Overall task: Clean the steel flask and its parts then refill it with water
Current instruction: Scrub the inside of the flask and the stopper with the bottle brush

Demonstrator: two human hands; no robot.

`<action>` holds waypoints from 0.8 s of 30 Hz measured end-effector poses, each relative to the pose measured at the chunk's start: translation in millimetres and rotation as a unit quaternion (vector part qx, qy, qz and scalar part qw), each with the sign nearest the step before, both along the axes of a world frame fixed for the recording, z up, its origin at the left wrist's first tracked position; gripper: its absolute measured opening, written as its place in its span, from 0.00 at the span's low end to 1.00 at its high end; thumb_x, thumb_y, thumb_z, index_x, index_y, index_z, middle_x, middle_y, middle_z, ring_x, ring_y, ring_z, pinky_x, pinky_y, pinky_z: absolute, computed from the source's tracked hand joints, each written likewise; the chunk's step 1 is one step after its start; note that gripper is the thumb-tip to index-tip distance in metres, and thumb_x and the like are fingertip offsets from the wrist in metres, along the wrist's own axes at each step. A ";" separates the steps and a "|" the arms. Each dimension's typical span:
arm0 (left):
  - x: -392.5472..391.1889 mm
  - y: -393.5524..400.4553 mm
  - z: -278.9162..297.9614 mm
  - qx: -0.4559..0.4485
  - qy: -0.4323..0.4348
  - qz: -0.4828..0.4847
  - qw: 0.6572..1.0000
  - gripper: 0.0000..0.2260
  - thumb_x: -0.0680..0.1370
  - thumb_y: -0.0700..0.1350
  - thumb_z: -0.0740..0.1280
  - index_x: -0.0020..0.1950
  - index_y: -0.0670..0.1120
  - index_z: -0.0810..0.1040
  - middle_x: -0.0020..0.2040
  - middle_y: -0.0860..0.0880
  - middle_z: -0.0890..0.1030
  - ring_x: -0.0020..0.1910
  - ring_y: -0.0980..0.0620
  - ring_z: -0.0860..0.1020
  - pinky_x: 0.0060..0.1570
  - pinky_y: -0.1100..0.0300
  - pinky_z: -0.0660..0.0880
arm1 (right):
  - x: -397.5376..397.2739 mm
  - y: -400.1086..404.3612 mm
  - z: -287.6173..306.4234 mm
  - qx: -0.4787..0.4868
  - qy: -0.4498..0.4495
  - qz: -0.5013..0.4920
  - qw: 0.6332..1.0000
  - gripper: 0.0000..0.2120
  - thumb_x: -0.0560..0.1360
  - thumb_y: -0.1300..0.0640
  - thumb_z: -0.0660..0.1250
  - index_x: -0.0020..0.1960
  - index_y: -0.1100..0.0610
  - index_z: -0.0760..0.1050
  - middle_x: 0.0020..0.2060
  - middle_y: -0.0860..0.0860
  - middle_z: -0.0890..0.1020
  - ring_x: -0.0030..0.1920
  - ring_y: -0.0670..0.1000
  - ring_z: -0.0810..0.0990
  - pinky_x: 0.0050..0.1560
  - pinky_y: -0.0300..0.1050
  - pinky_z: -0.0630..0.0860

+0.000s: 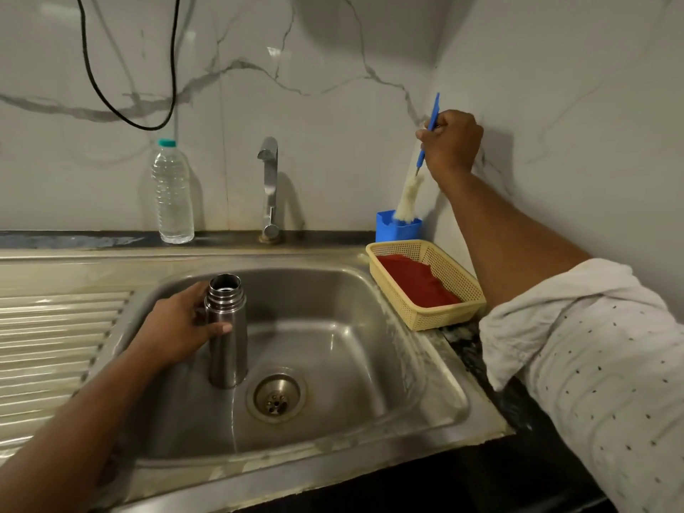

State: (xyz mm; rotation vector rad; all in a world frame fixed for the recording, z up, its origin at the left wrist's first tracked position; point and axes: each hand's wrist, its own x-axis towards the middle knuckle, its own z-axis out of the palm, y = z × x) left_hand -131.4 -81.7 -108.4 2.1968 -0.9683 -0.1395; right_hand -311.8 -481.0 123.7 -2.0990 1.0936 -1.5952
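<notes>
The steel flask (226, 338) stands upright in the sink basin (351, 349), its mouth uncapped. My left hand (181, 327) is wrapped around its upper body from the left. At the back right, my right hand (449, 142) grips the blue handle of a bottle brush (409, 196). The brush's white bristle end rests in the mouth of a blue holder cup (396, 229). No cap or lid is visible.
A tap (269, 187) rises behind the basin. A clear water bottle with a teal cap (172, 194) stands left of it. A cream basket (444, 312) holding a red cloth (416, 279) sits right of the sink. The ribbed drainboard (55, 346) lies left; a black cable hangs above.
</notes>
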 end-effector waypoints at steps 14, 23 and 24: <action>-2.9 4.7 1.0 -0.001 -0.013 0.000 1.000 0.30 0.71 0.46 0.82 0.70 0.51 0.76 0.60 0.48 0.86 0.60 0.45 0.83 0.64 0.47 0.77 | -24.7 32.3 91.1 -0.051 -0.100 0.024 0.993 0.16 0.64 0.50 0.83 0.39 0.59 0.81 0.31 0.44 0.83 0.33 0.44 0.85 0.38 0.43 0.84; -5.9 6.4 2.9 -0.002 -0.023 -0.004 1.000 0.30 0.71 0.46 0.82 0.71 0.51 0.76 0.62 0.49 0.85 0.62 0.46 0.82 0.62 0.53 0.74 | -12.9 117.3 52.3 0.043 -0.210 0.186 0.959 0.13 0.77 0.56 0.76 0.48 0.60 0.73 0.40 0.58 0.86 0.35 0.51 0.88 0.33 0.49 0.85; -5.3 7.0 2.1 -0.005 -0.022 -0.004 1.000 0.31 0.71 0.46 0.82 0.72 0.51 0.76 0.62 0.49 0.85 0.62 0.47 0.82 0.63 0.53 0.74 | -10.5 124.8 41.9 0.072 -0.227 0.205 0.949 0.12 0.78 0.56 0.75 0.50 0.60 0.73 0.41 0.59 0.86 0.36 0.52 0.88 0.35 0.49 0.85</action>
